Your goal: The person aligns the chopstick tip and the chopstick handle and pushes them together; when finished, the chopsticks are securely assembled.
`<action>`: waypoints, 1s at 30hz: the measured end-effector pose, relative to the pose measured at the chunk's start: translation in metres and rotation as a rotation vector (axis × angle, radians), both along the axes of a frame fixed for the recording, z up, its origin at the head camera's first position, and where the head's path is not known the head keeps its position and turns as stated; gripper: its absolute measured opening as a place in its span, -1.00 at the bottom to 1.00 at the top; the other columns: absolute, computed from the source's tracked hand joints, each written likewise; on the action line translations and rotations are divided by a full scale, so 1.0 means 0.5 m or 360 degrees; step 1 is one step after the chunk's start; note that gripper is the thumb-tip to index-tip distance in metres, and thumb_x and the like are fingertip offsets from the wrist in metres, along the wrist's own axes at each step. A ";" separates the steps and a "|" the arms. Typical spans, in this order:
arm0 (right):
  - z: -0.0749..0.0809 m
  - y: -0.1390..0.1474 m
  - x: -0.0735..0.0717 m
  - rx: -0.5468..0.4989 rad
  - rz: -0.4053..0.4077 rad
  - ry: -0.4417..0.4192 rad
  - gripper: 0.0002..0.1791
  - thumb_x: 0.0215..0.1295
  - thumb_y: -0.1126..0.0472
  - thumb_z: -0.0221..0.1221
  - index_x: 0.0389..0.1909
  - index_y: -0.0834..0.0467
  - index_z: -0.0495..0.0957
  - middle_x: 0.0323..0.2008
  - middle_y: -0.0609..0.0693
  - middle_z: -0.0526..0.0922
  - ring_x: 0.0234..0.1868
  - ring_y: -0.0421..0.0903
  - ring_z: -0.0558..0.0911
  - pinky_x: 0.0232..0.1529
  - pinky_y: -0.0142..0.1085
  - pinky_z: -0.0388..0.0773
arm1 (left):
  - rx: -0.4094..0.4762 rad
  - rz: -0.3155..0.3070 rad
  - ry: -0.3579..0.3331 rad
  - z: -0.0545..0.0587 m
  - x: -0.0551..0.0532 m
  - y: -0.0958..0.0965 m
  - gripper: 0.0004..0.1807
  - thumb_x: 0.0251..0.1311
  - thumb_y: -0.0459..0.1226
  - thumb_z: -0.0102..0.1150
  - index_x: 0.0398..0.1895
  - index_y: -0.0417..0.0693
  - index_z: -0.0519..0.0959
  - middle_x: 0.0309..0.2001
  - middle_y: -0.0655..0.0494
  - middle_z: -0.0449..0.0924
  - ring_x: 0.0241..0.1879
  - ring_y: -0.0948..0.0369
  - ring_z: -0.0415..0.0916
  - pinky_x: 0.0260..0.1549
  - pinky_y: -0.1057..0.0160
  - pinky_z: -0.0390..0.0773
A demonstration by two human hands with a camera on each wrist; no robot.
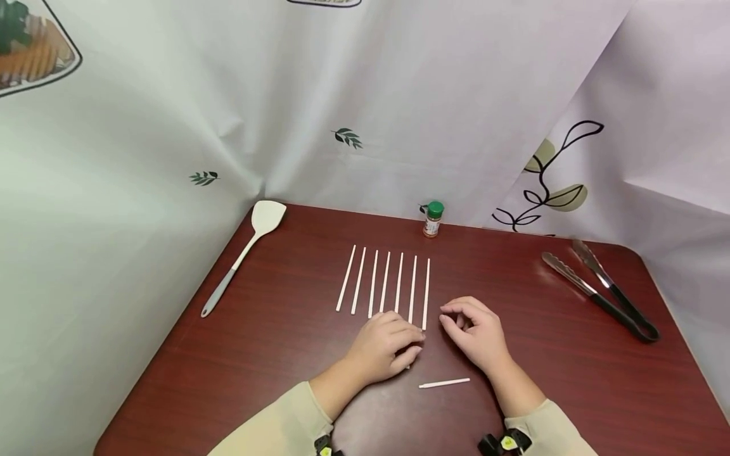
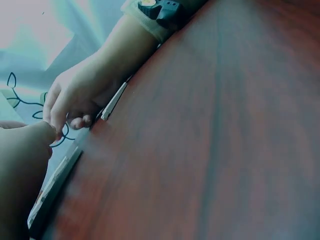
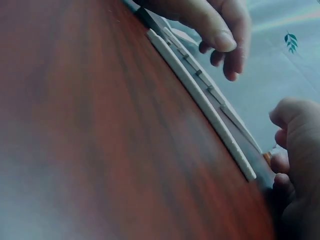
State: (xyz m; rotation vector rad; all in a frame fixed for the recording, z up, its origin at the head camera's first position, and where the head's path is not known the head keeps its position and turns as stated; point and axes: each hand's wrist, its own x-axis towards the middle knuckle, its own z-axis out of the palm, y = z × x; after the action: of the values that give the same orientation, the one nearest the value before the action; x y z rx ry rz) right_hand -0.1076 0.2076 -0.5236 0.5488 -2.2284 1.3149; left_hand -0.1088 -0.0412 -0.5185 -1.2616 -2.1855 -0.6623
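Note:
Several thin white sticks (image 1: pixel 373 285) lie side by side in a row, roughly upright in the head view. My left hand (image 1: pixel 382 348) is over their near ends, hiding some of them, its fingers loosely bent. A small white tip (image 1: pixel 408 367) peeks out below it. In the right wrist view, nothing shows between the left hand's (image 3: pixel 205 20) thumb and fingers. My right hand (image 1: pixel 476 332), fingers loosely curved and holding nothing visible, is just right of the row. Closer to me, a separate white stick (image 1: pixel 445 383) lies crosswise between the forearms.
A white spatula with a grey handle (image 1: pixel 219 292) lies at the table's left. At the back edge stands a green-capped spice jar (image 1: pixel 433 221). Metal tongs with black handles (image 1: pixel 618 310) lie spread at the right. White printed cloth (image 1: pixel 399 95) hangs around the brown table (image 1: pixel 274 354).

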 end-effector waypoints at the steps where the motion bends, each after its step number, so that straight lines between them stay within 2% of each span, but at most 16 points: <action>1: -0.003 0.003 0.005 0.0008 0.0033 0.0004 -0.72 0.06 0.52 0.51 -0.27 0.13 0.80 -0.25 -0.07 0.75 -0.50 -0.25 0.52 -0.48 -0.50 0.43 | 0.0006 -0.0005 -0.0007 0.000 0.001 -0.005 -0.85 0.25 -0.15 0.44 -0.13 0.14 0.81 -0.07 0.33 0.79 -0.12 0.26 0.64 -0.09 0.24 0.58; 5: -0.008 0.013 0.024 0.0046 0.0147 0.0042 -0.70 0.03 0.50 0.52 -0.25 0.12 0.80 -0.25 -0.08 0.74 -0.46 -0.19 0.55 -0.42 -0.47 0.46 | 0.0050 -0.0010 -0.0026 -0.002 0.005 -0.025 -0.87 0.22 -0.17 0.46 -0.18 0.14 0.80 -0.15 0.33 0.77 -0.20 0.25 0.60 -0.12 0.23 0.57; 9: -0.007 0.018 0.045 0.0088 0.0241 0.0096 -0.68 0.00 0.50 0.52 -0.23 0.13 0.80 -0.25 -0.07 0.75 -0.39 -0.16 0.61 -0.33 -0.46 0.50 | 0.0075 -0.0019 -0.0055 -0.007 0.011 -0.046 -0.87 0.17 -0.15 0.50 -0.22 0.14 0.80 -0.30 0.30 0.59 -0.31 0.27 0.49 -0.21 0.26 0.53; 13: -0.005 0.023 0.065 0.0155 0.0372 0.0150 -0.62 -0.06 0.46 0.55 -0.18 0.09 0.80 -0.22 -0.09 0.75 -0.24 -0.14 0.67 -0.13 -0.45 0.54 | 0.0045 -0.0075 -0.0107 -0.013 0.019 -0.068 -0.82 0.15 -0.10 0.53 -0.21 0.13 0.78 -0.32 0.30 0.50 -0.34 0.29 0.46 -0.21 0.26 0.54; 17: -0.005 0.028 0.087 0.0355 0.0480 0.0180 -0.51 -0.14 0.23 0.65 -0.08 -0.01 0.81 -0.12 -0.17 0.72 -0.11 -0.16 0.61 0.05 -0.40 0.42 | -0.0009 -0.0153 -0.0187 -0.016 0.022 -0.081 -0.75 0.16 -0.03 0.55 -0.17 0.11 0.78 -0.28 0.32 0.55 -0.29 0.32 0.52 -0.13 0.26 0.58; 20: -0.008 0.029 0.101 0.0526 0.0491 0.0149 -0.45 -0.17 0.03 0.69 -0.03 -0.13 0.82 -0.04 -0.22 0.67 -0.04 -0.21 0.53 0.09 -0.31 0.31 | -0.0074 -0.0185 -0.0218 -0.017 0.022 -0.085 -0.67 0.14 0.06 0.56 -0.15 0.12 0.79 -0.28 0.36 0.55 -0.26 0.35 0.52 -0.13 0.28 0.56; 24: -0.008 0.028 0.111 0.0622 0.0500 0.0094 -0.59 -0.08 -0.02 0.67 -0.13 -0.30 0.84 0.00 -0.24 0.63 -0.02 -0.23 0.49 0.08 -0.22 0.24 | -0.0132 -0.0195 -0.0215 -0.018 0.021 -0.087 -0.63 0.07 0.11 0.59 -0.17 0.15 0.81 -0.30 0.40 0.53 -0.29 0.37 0.48 -0.16 0.28 0.53; 27: -0.006 0.027 0.114 0.0613 0.0528 0.0068 -0.70 -0.01 0.02 0.66 -0.25 -0.37 0.84 -0.03 -0.27 0.64 -0.04 -0.25 0.47 0.06 -0.25 0.21 | -0.0137 -0.0198 -0.0223 -0.017 0.022 -0.086 -0.73 0.09 0.03 0.60 -0.22 0.16 0.82 -0.33 0.40 0.55 -0.30 0.36 0.49 -0.18 0.28 0.53; 30: -0.004 0.027 0.116 0.0586 0.0545 0.0037 -0.77 0.06 0.05 0.63 -0.32 -0.35 0.82 -0.07 -0.31 0.64 -0.05 -0.28 0.46 0.05 -0.26 0.19 | -0.0147 -0.0180 -0.0251 -0.015 0.022 -0.083 -0.85 0.13 -0.05 0.60 -0.30 0.17 0.83 -0.36 0.40 0.57 -0.32 0.33 0.51 -0.23 0.26 0.51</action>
State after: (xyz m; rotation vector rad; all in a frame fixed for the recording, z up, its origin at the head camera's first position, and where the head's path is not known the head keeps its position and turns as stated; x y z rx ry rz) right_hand -0.0498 0.2211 -0.5256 1.1151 -2.4471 1.0383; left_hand -0.0977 -0.0826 -0.5259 -1.4326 -2.3085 -0.7359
